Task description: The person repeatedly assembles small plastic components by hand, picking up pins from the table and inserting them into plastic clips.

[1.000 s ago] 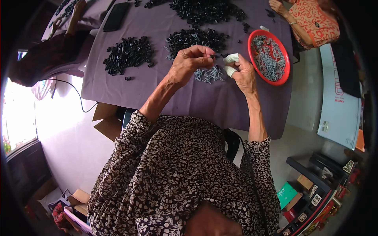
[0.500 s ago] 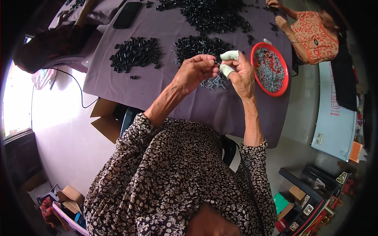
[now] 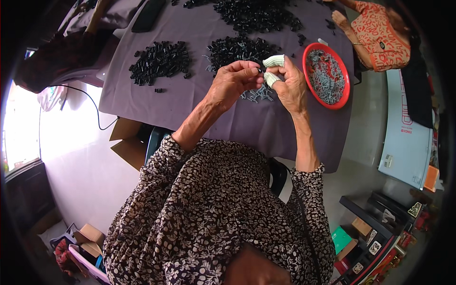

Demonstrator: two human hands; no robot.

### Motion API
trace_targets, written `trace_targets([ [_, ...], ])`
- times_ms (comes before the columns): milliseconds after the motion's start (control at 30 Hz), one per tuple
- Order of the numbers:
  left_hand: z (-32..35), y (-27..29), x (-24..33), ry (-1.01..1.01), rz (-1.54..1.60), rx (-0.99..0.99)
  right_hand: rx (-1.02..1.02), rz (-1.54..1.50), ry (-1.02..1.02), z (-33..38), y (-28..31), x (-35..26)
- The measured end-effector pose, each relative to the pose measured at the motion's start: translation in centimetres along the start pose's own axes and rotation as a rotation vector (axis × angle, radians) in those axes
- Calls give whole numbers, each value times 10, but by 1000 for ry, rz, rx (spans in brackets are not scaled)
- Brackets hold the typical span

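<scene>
the two hands are now together over the desk point(image 3: 209, 121); a second ago a clear gap shows between them, and half a second ago it is already closed. since then the grip looks almost the same, so the change seems to be from bringing pieces in to working at one shared spot.

the left hand point(image 3: 227, 88) has its thumb and first finger drawn narrow, pinching a small dark piece point(image 3: 260, 70) at the tips. the right hand point(image 3: 293, 90) wears ribbed white finger covers point(image 3: 274, 61) on its thumb and a finger; these are bent toward the left fingertips with a little space between them. whether they grip anything i cannot tell, as the spot is small and partly hidden. how the small dark piece sits against the right fingers is also unclear.

just beyond the hands lies a middle heap of black pieces point(image 3: 243, 49), with a few gray ones at its left edge. a loose scatter of gray pieces point(image 3: 259, 94) lies just below the fingers, partly covered by them. to the right, a red tray point(image 3: 346, 90) holds many more gray bits. a separate left heap point(image 3: 159, 64) of black pieces lies well apart from the hands, with a stray black piece point(image 3: 158, 90) near it. the heaps look unchanged.
</scene>
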State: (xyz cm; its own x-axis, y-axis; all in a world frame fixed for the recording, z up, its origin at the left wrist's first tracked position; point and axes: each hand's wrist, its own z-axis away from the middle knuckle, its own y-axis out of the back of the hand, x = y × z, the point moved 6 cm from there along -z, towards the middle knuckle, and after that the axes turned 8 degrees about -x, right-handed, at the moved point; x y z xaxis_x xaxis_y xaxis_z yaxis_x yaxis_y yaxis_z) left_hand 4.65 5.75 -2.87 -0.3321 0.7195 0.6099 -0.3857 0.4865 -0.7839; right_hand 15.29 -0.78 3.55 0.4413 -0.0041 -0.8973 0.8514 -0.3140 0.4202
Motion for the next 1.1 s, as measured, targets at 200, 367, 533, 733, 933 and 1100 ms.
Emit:
trace_targets([
  [200,0,-2,-1,-11,-14,-27,-35,33,2,2,1,-3],
  [367,3,-5,-2,-10,15,-6,-31,30,-10,3,1,0],
  [533,4,-4,-3,-20,-20,-4,-19,74,-33,4,0,-3],
  [733,11,-2,-9,-57,-134,-7,-23,224,21,12,-7,-10],
  [933,25,0,-26,61,-255,7,-85,173,-30,36,-13,4],
  [1100,22,-5,-26,63,-304,-64,-100,40,-135,39,-4,12],
])
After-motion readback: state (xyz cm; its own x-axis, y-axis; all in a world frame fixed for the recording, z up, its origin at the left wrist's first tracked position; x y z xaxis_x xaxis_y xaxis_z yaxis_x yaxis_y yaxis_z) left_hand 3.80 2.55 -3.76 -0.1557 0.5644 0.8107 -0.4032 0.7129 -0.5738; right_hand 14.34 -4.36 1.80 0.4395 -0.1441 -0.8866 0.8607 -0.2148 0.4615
